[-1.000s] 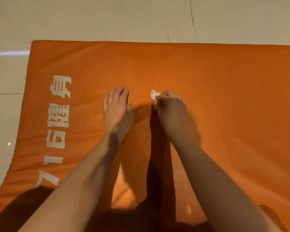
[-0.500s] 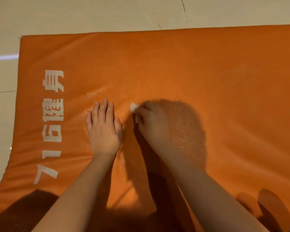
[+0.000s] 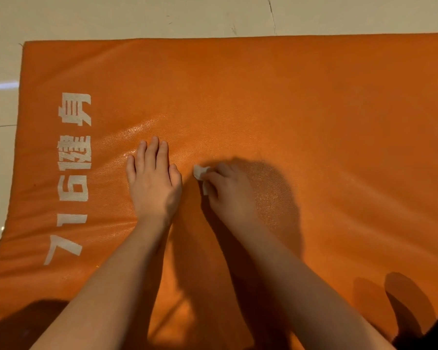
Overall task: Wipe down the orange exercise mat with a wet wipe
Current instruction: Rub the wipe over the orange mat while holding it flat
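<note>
Warm, rather dim light gives the mat [image 3: 288, 97] a deep orange cast. Dark, soft-edged shadows of the arms lie on the mat's near half, and a broad one spreads right of the right hand [image 3: 230, 193]. A speckled sheen glints on the mat just beyond the left hand [image 3: 153, 183]. Left of the mat, the floor [image 3: 0, 152] carries a bright glare streak. The mat's left edge bows with wide-angle distortion.

Floor [image 3: 137, 13]: pale glossy tiles with thin dark joint lines and a bright light reflection at the left, carrying one orange exercise mat [image 3: 314, 109] laid flat, textured surface, white printed characters [image 3: 74, 173] running along its left end.
</note>
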The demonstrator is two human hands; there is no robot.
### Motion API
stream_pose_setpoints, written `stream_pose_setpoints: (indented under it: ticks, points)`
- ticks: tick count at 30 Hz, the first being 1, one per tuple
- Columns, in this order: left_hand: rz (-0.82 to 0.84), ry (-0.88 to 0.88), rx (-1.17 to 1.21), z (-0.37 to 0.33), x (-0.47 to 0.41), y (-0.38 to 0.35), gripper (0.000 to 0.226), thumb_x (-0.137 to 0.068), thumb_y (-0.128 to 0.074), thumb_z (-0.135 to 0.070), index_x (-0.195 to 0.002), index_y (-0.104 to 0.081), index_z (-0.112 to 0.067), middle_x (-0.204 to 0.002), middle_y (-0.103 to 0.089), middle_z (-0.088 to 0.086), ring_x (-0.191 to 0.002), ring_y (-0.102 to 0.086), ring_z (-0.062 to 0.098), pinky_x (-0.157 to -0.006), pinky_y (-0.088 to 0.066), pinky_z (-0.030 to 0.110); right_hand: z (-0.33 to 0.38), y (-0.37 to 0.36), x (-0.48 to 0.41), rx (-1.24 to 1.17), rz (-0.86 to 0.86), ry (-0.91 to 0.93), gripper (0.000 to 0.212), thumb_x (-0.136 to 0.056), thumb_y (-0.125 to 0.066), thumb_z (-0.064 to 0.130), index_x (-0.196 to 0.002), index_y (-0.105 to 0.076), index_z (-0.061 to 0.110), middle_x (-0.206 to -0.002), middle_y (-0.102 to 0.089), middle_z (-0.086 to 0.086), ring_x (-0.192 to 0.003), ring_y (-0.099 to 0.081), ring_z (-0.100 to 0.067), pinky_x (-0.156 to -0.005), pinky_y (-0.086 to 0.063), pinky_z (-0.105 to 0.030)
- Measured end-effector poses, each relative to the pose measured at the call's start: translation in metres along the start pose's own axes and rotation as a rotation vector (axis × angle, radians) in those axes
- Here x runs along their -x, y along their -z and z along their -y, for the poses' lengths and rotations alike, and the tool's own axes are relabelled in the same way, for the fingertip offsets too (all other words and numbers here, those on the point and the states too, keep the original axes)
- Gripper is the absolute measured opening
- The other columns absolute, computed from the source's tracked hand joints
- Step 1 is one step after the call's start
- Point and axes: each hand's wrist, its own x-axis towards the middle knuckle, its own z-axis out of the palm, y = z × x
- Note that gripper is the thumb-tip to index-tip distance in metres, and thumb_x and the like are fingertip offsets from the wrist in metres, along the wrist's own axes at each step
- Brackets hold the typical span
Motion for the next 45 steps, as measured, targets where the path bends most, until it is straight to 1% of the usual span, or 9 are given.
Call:
stream_pose_setpoints:
  ticks: [7, 13, 19, 23, 29, 31, 34, 41, 45]
  points:
    - [-0.041, -0.037, 0.002, 0.001, 0.002, 0.000, 0.054, -0.096, -0.033, -0.029, -0.146, -0.043, -0.009, -0.154, -0.038, 0.009, -0.146, -0.024, 0.026, -0.120, -0.010, 0.045, -0.020, 0.011, 0.010, 0.023, -0.220, -0.404, 0.017, -0.080, -0.055, 0.014, -0.081, -0.072, 0.013, -0.086, -0.064, -0.007, -0.080, -0.057, -0.031, -0.068, -0.042, -0.039]
    - [-0.084, -0.053, 0.040, 0.000, 0.003, 0.001, 0.049, -0.097, -0.037, -0.026, -0.140, -0.048, -0.006, -0.148, -0.044, 0.012, -0.142, -0.030, 0.029, -0.118, -0.015, 0.047, 0.005, -0.002, 0.036, 0.015, -0.054, -0.037, 0.012, -0.077, -0.062, 0.014, -0.081, -0.074, 0.011, -0.085, -0.068, -0.005, -0.074, -0.061, -0.030, -0.062, -0.046, -0.035]
    - [-0.125, -0.092, -0.009, 0.001, 0.007, 0.000, 0.044, -0.097, -0.040, -0.025, -0.134, -0.054, -0.005, -0.134, -0.053, 0.015, -0.129, -0.044, 0.032, -0.110, -0.028, 0.045, -0.002, 0.003, 0.044, 0.052, -0.301, -0.446, 0.021, -0.073, -0.055, 0.011, -0.083, -0.074, 0.013, -0.086, -0.066, -0.006, -0.081, -0.059, -0.032, -0.069, -0.035, -0.035]
    - [-0.057, -0.065, 0.020, -0.001, 0.013, 0.003, 0.046, -0.097, -0.042, -0.024, -0.137, -0.052, -0.006, -0.139, -0.050, 0.016, -0.132, -0.041, 0.034, -0.112, -0.027, 0.049, 0.034, -0.005, 0.068, 0.048, 0.090, -0.230, 0.017, -0.085, -0.056, 0.014, -0.085, -0.073, 0.013, -0.090, -0.064, -0.007, -0.088, -0.057, -0.030, -0.071, -0.039, -0.036]
    - [0.210, -0.082, 0.012, -0.002, 0.038, 0.023, 0.052, -0.102, -0.041, -0.029, -0.152, -0.032, -0.014, -0.160, -0.024, 0.006, -0.149, -0.012, 0.025, -0.119, -0.005, 0.042, 0.011, 0.010, 0.071, 0.113, -0.066, -0.485, 0.023, -0.083, -0.053, 0.011, -0.091, -0.074, 0.016, -0.096, -0.064, -0.005, -0.096, -0.057, -0.028, -0.075, -0.033, -0.034]
    - [0.283, -0.108, -0.029, 0.001, 0.050, 0.030, 0.054, -0.103, -0.038, -0.032, -0.154, -0.026, -0.016, -0.163, -0.018, 0.003, -0.150, -0.007, 0.023, -0.119, -0.003, 0.042, 0.035, 0.004, 0.083, 0.059, -0.120, -0.462, 0.017, -0.072, -0.057, 0.006, -0.074, -0.073, 0.012, -0.079, -0.062, -0.007, -0.076, -0.060, -0.032, -0.064, -0.041, -0.031]
    - [0.374, -0.120, -0.056, 0.001, 0.069, 0.040, 0.054, -0.104, -0.035, -0.033, -0.155, -0.022, -0.019, -0.164, -0.012, 0.000, -0.151, -0.003, 0.022, -0.120, -0.004, 0.044, 0.057, -0.001, 0.105, 0.061, 0.081, -0.207, 0.018, -0.075, -0.056, 0.010, -0.077, -0.074, 0.012, -0.082, -0.064, -0.007, -0.079, -0.060, -0.032, -0.064, -0.045, -0.033]
    - [0.535, -0.158, -0.146, 0.002, 0.091, 0.060, 0.054, -0.105, -0.030, -0.036, -0.156, -0.017, -0.024, -0.165, -0.004, -0.003, -0.151, 0.000, 0.022, -0.121, -0.005, 0.045, 0.034, 0.027, 0.112, 0.221, 0.126, -0.590, 0.028, -0.093, -0.046, 0.015, -0.108, -0.070, 0.015, -0.111, -0.058, -0.007, -0.107, -0.054, -0.029, -0.079, -0.039, -0.033]
    - [0.573, -0.153, -0.182, 0.000, 0.104, 0.066, 0.053, -0.105, -0.031, -0.034, -0.156, -0.018, -0.024, -0.164, -0.006, -0.003, -0.151, -0.002, 0.021, -0.121, -0.006, 0.045, 0.077, 0.022, 0.134, 0.127, 0.278, -0.386, 0.029, -0.095, -0.044, 0.019, -0.112, -0.068, 0.015, -0.112, -0.057, -0.004, -0.102, -0.055, -0.024, -0.076, -0.040, -0.028]
